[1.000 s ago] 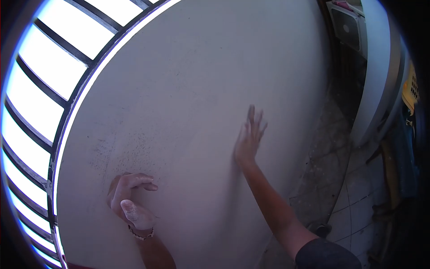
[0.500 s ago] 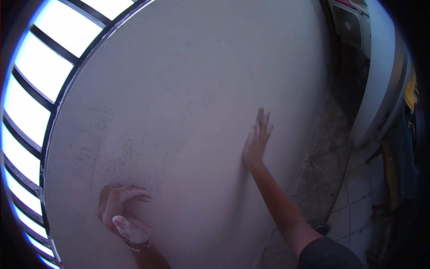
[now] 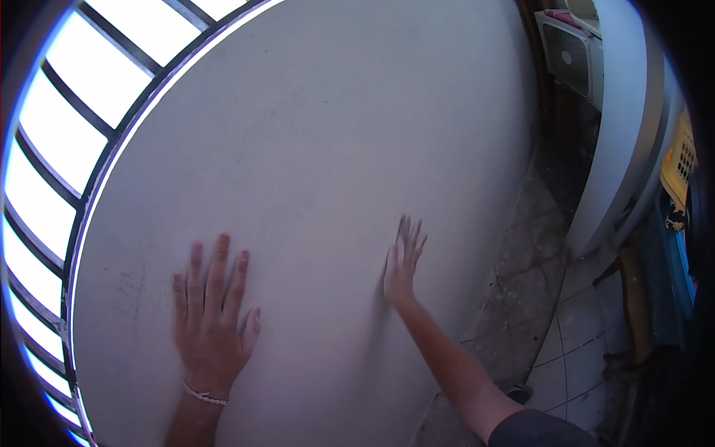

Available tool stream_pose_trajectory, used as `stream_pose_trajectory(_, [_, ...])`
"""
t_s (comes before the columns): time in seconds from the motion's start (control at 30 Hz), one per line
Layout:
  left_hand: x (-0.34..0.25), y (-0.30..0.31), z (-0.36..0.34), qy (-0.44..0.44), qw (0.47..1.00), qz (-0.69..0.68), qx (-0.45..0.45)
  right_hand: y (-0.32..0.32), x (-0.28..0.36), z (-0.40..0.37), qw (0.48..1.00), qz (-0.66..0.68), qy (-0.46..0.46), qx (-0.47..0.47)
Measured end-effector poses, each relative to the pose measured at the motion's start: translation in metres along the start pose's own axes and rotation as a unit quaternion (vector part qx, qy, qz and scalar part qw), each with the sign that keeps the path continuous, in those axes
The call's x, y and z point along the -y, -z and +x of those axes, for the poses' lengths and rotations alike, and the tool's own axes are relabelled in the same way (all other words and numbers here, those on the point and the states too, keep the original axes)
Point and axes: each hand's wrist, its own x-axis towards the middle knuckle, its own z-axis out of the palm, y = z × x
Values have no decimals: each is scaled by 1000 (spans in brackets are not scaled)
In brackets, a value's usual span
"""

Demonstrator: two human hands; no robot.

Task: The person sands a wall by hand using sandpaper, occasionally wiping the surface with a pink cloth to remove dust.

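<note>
A broad pale wall fills the middle of the head view, with faint dark specks and scuffs on it. My left hand lies flat over the lower left of this wall, back toward me, fingers spread. Around that wrist is a light beaded bracelet. Farther right, my right hand is at the wall with its fingers stretched upward, seen from the side, its palm edge whitish. A soft shadow falls on the wall beside the right forearm. Neither hand holds anything.
A bright barred window borders the wall on the left. To the right are a tiled floor, a white box-shaped fan, a curved white panel, a yellow basket and a wooden chair leg.
My left hand has turned from a curled, palm-showing pose to flat and spread on the wall. My right hand is lower and slightly left in view, and the whole view has shifted a little.
</note>
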Motion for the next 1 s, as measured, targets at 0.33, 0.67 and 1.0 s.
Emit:
stream_pose_trajectory(0.33, [-1,1,57,-39,997,-17,64,7,40,-38,964,-7,238,120])
stream_pose_trajectory(0.67, [-12,-7,61,-30,997,37,65,4,98,85,988,-45,146,-7])
stream_pose_trajectory(1.0, [-15,-5,62,-31,993,66,88,17,-10,66,998,-2,24,-60])
